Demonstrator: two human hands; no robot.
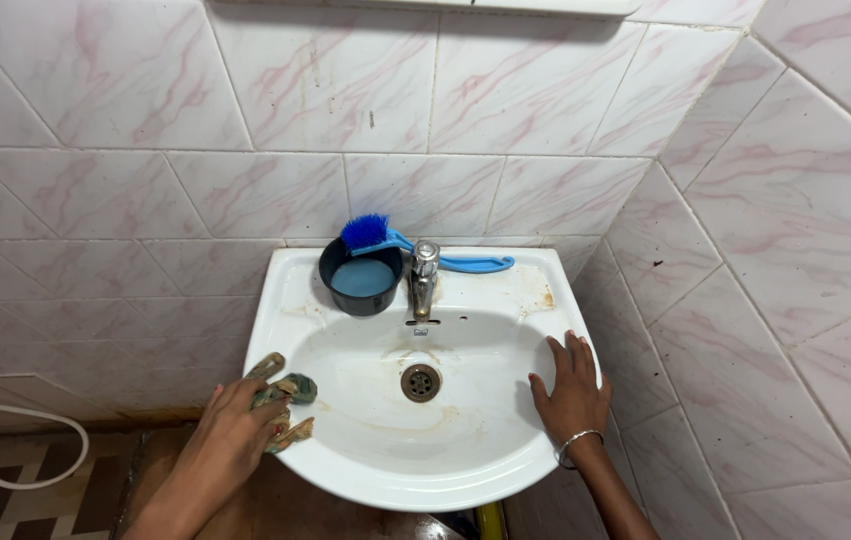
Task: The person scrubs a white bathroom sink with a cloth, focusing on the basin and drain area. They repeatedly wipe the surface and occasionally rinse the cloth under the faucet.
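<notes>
A white wall-mounted sink (505, 470) fills the middle of the view, its basin stained brown around the drain (420, 382). My left hand (235, 435) grips a crumpled green and brown cloth (285, 395) and presses it on the sink's left rim. My right hand (573, 392) lies flat on the right rim with fingers spread, holding nothing. A thin bangle circles that wrist.
A metal tap (423, 275) stands at the back of the sink. Left of it sits a dark round cup (360, 280) with a blue brush (415, 245) laid across it. Pink-veined tiled walls close in behind and right. A white hose (15, 445) hangs at lower left.
</notes>
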